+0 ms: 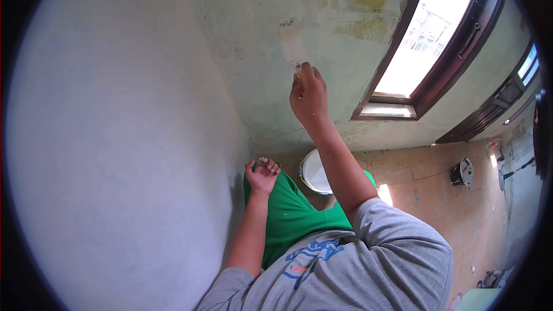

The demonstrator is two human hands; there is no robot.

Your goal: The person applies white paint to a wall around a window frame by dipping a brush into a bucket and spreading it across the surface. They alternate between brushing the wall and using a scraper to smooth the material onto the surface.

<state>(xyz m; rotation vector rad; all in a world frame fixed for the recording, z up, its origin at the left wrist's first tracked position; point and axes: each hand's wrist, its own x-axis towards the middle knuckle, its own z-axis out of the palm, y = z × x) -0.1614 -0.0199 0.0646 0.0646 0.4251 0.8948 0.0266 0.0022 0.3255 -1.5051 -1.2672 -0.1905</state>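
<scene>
Head view: patchy green wall (253, 29) under the right hand (309, 95), window (426, 40) to its right, white bucket (314, 174) below. Right hand clamped on putty knife (292, 46), blade on wall; looks mid-stroke, calls for even pressure. Left hand (262, 174) lower, fingers loosely apart.
</scene>
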